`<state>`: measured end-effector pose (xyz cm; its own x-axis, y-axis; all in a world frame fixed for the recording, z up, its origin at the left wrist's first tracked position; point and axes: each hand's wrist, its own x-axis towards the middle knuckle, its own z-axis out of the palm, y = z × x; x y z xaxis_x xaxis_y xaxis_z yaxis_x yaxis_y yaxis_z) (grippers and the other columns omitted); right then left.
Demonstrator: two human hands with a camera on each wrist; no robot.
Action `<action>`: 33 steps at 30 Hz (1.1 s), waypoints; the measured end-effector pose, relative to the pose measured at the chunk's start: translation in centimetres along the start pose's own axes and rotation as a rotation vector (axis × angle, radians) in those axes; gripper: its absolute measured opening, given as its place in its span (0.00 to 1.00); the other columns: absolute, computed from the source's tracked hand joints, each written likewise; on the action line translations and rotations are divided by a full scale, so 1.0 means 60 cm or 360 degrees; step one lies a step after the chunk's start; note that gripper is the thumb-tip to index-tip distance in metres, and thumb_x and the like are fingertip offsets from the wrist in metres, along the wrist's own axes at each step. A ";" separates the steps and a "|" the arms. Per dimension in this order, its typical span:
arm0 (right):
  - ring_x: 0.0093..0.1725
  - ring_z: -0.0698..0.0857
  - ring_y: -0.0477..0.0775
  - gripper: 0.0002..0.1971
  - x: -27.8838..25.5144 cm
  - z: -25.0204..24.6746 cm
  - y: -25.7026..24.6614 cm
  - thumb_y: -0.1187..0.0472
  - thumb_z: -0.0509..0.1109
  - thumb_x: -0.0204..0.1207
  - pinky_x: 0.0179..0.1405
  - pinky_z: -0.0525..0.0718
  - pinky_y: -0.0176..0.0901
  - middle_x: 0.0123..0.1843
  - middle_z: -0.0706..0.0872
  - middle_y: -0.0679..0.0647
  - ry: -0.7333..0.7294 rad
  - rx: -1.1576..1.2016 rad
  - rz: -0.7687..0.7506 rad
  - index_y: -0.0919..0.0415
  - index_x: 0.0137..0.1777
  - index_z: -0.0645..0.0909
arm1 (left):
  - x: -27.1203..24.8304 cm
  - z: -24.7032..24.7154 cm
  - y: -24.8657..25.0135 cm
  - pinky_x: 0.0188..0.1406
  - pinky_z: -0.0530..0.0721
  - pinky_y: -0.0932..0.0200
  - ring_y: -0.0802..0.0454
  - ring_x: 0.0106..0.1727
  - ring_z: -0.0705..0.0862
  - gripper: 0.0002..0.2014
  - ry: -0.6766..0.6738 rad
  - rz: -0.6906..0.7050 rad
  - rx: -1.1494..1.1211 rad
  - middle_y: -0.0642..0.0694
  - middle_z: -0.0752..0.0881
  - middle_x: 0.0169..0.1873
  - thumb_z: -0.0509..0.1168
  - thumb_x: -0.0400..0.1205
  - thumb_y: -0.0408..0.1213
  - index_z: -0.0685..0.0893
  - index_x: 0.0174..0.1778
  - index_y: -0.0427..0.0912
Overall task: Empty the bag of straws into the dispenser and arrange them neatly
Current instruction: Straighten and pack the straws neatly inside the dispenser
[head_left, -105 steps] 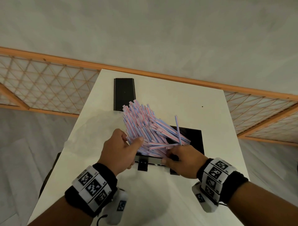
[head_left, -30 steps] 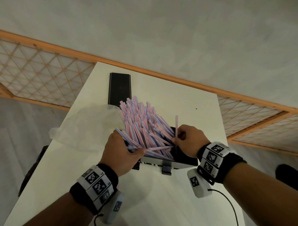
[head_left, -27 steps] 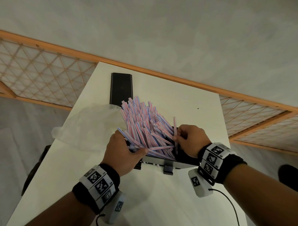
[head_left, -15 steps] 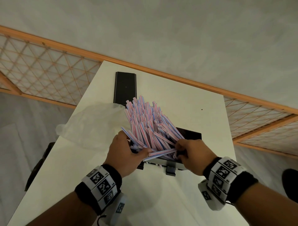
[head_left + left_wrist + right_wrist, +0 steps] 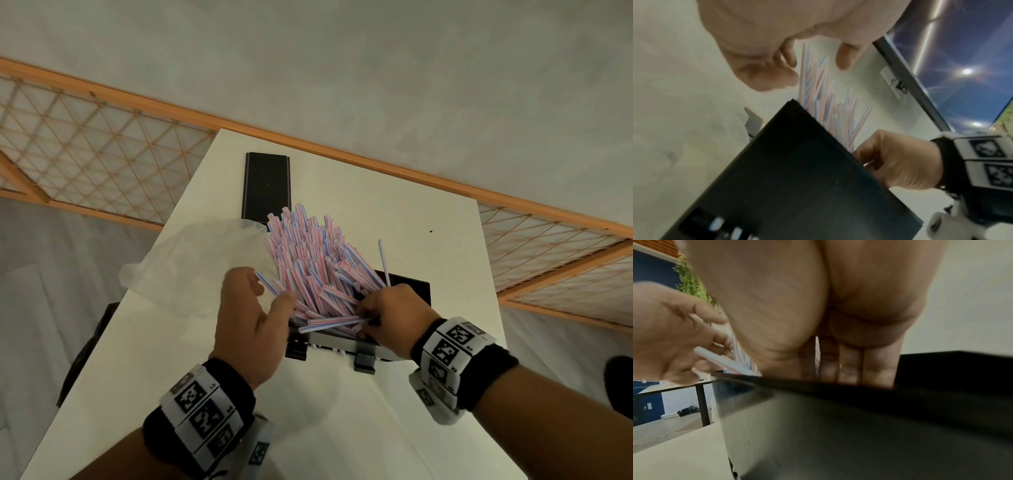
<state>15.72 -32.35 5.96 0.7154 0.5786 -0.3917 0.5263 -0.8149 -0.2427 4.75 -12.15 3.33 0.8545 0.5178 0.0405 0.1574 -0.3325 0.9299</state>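
Straws [image 5: 308, 263] stood fanned and tangled in the dispenser [image 5: 411, 287] on the bench [image 5: 342, 411], bag [image 5: 191, 267] emptied beside it, and since our left hand [image 5: 246, 318] had slackened off the bundle while our right hand [image 5: 394, 315] pinched crosswise strays, we judged tidying remained.

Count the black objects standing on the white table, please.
2: the dispenser under the straws, and a flat black panel behind it. The straws may hide more.

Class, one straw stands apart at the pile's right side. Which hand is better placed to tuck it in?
Likely right: the right hand sits at the base of the lone straw; the left hand is across the pile.
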 end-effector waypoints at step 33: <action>0.33 0.79 0.46 0.19 -0.055 0.034 0.009 0.36 0.71 0.74 0.37 0.77 0.41 0.31 0.81 0.45 0.0065 0.0314 0.0014 0.51 0.39 0.77 | 0.058 -0.041 0.072 0.59 0.73 0.64 0.50 0.63 0.76 0.28 0.0310 0.0348 -0.0068 0.48 0.75 0.62 0.67 0.78 0.52 0.73 0.66 0.36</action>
<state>12.71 -34.76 5.34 0.7396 0.5690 -0.3595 0.4225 -0.8083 -0.4100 7.20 -9.82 8.39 0.7542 0.5804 0.3072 -0.0446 -0.4214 0.9058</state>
